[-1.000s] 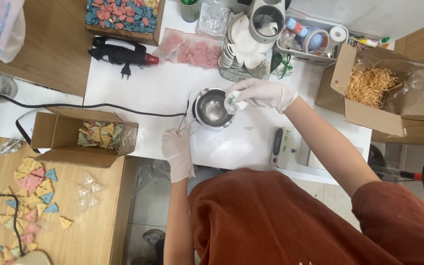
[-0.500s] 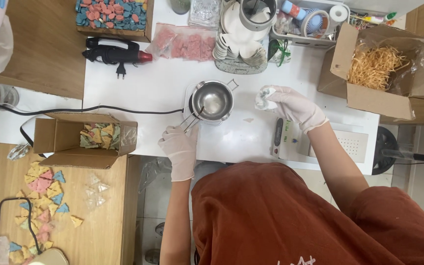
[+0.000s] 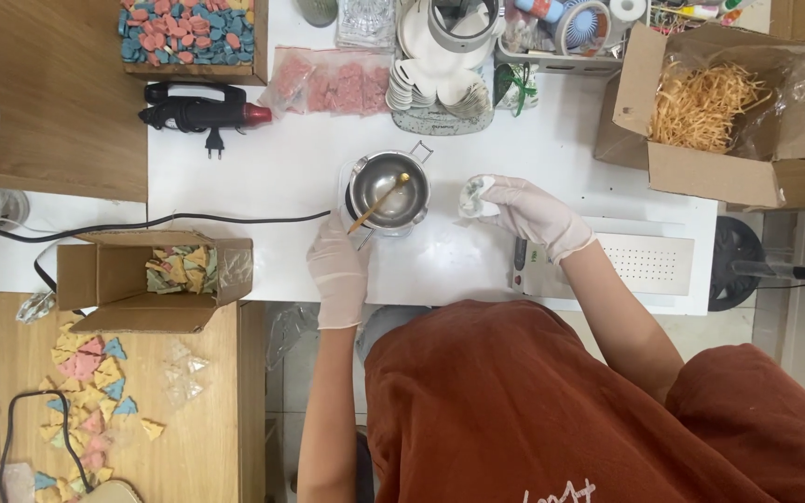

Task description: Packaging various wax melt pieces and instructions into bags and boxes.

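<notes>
Where the white surface (image 3: 263,177) fills the upper middle of the frame, a small round metal pot (image 3: 387,191) sits just above centre. It is shiny steel, with a pale film on its inner bottom and a thin wire handle at its upper right rim. A slim wooden stick (image 3: 379,202) lies slanted across its inside, the upper end near the pot's middle and the lower end over the lower left rim.

Both hands wear thin pale gloves. The left hand (image 3: 338,265) is just below and left of the pot, its fingers reaching up to the pot's lower left edge where the stick ends; whether it pinches the stick or only touches the rim cannot be told. Its forearm runs straight down the frame.

The right hand (image 3: 530,212) lies to the right of the pot, apart from it, fingers curled closed around a crumpled white wipe (image 3: 473,197) with dark smudges. The wipe points left, toward the pot. That forearm slants down and right to a rust-coloured sleeve.

A black cord (image 3: 188,222) runs from the left edge to the pot's base. An open cardboard box (image 3: 146,279) of coloured pieces sits at the lower left.
</notes>
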